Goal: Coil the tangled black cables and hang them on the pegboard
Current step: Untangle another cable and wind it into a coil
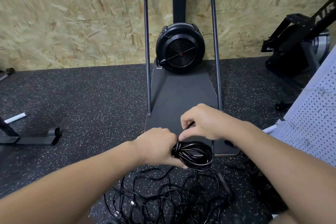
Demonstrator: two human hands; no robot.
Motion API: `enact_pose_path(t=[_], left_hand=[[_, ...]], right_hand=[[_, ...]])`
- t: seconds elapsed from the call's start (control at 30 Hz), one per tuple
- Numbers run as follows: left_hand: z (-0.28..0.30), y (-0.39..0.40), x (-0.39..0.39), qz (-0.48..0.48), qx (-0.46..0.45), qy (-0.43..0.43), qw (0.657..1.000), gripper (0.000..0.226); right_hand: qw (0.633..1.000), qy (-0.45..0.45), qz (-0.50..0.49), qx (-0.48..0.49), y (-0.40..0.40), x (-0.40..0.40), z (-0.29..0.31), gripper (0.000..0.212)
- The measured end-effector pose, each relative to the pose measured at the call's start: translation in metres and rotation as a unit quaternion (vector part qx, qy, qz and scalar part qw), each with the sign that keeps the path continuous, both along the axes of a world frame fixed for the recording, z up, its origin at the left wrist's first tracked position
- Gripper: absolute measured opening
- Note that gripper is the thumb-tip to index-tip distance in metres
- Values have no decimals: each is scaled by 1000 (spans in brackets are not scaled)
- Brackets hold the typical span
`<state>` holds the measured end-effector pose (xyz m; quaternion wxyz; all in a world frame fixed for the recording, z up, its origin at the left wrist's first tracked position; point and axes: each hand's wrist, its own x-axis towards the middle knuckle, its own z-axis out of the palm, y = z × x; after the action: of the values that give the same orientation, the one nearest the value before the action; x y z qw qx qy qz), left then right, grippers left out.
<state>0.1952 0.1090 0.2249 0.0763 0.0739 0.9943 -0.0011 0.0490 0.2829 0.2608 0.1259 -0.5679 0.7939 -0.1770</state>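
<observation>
Gripping a small coil [195,154] of black cable, the left hand [156,146] was clenched round its gathered side above the floor [72,96], while the right hand [203,122] pinched the cable's loose end just above it. More cables [163,200] lay tangled on the floor below; the pegboard [312,120] leaned at the right. The cable looked light, limp and slick, likely to spring loose, so holding the bundle where the loops crossed seemed safest.
</observation>
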Motion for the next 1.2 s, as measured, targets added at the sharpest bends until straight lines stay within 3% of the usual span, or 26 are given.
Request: enact_pose_path(t=[0.1,0.23,0.33,0.47,0.6,0.7,0.83,0.97,1.07,1.13,1.2], left_hand=[[10,0,6,-34,76,47,995,59],[24,0,11,4,183,68,981,70],[26,-3,12,-9,185,84,979,75],[19,-5,12,-16,191,124,974,82],[11,-6,9,26,320,129,938,57],[10,-20,-2,142,429,157,878,49],[1,-49,-16,236,456,155,844,45],[-13,-60,-25,298,435,102,844,45],[-20,-63,-30,317,357,104,872,51],[-17,-55,-28,307,256,101,911,55],[-14,-37,-26,254,87,101,958,54]], right_hand=[[991,-131,1,-31,5,-12,-3,25],[979,-200,4,-39,9,-22,0,19],[973,-227,-4,-36,10,-26,-4,19],[942,-331,-46,-27,17,-34,-16,15],[959,-281,-30,-19,22,-34,-30,9],[937,-341,-70,-26,22,-25,-31,24],[955,-283,-85,-5,20,-7,-16,30],[990,-127,-62,6,24,8,-3,28],[999,-2,-32,-7,21,21,7,36],[998,41,-30,-35,21,23,17,33],[996,62,-32,-60,20,24,25,27]])
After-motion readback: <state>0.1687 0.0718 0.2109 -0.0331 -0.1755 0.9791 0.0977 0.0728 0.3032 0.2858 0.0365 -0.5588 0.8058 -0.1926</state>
